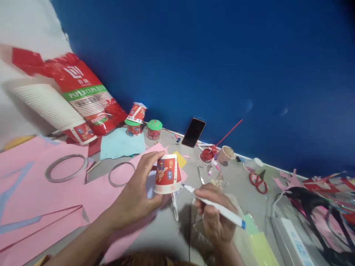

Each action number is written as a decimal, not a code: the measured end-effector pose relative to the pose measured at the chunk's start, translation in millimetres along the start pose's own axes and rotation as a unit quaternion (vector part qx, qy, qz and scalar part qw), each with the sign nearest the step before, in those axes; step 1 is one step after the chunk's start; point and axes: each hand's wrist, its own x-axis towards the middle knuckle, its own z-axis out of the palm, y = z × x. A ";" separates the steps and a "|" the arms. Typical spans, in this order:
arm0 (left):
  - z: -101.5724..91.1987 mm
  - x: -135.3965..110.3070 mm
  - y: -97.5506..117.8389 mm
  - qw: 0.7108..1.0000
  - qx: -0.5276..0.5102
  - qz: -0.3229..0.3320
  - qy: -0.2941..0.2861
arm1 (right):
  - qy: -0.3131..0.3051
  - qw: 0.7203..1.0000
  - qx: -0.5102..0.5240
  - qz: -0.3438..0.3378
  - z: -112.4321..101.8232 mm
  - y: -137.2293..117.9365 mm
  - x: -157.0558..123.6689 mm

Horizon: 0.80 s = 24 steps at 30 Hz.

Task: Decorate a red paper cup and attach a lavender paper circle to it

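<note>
- Fingers (151, 157) of our left hand (138, 192) are wrapping round the paper cup (168, 174), with the thumb on the near side. We are holding it upside down over the pink paper (41, 192), right in front of us.
- What are we doing with our right hand (212, 216)?
- We are pinching the white pen (219, 207) in closed fingers. Its tip is touching the cup's wide rim, low on the right side. We think we are marking along that rim.
- What is that calling for next?
- We are guessing the cup needs holding steady, or turning slowly, so the tip keeps to the rim.
- Is the cup sitting on the paper?
- We are not managing to tell. Our hand is hiding the back of it, and any pen line is too small to see.
- What is lying around us?
- Two tape rings (66, 168) are lying on the pink paper to the left. Farther off, a phone (193, 132) is leaning on the blue wall (222, 55). Red scissors (258, 181) are lying on the grey table (238, 184). Things at the right edge are looking blurry and cut off.
</note>
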 end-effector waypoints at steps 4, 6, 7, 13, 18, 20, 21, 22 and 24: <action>-0.5 -0.2 1.4 0.999 0.021 0.023 -0.018 | 0.044 0.995 0.013 0.086 3.2 -5.9 -10.1; -2.0 -0.5 2.2 0.999 0.019 0.019 -0.023 | 0.052 0.993 0.014 0.105 5.8 -7.8 -11.5; -2.9 -0.7 2.4 0.999 0.017 0.014 -0.026 | 0.050 0.994 0.014 0.101 7.4 -8.4 -11.1; -5.3 -2.8 2.3 0.999 0.012 0.007 -0.040 | 0.019 0.999 0.006 0.041 14.2 -9.5 -8.8; -3.8 -6.0 0.3 0.999 0.011 0.020 -0.036 | -0.023 0.999 -0.004 0.031 14.8 -7.6 -13.9; -3.6 -6.9 -0.8 0.999 0.012 0.024 -0.039 | -0.025 0.999 -0.002 0.023 15.1 -6.5 -15.1; -3.6 -7.1 -1.3 0.999 0.014 0.025 -0.042 | -0.028 0.999 -0.003 0.020 15.2 -5.9 -15.5; -3.5 -7.3 -1.7 0.999 0.015 0.026 -0.042 | -0.032 0.999 -0.005 0.018 15.2 -5.5 -15.7; -3.0 -7.4 -2.3 0.999 0.015 0.027 -0.040 | -0.042 0.999 -0.008 0.018 14.8 -4.9 -15.5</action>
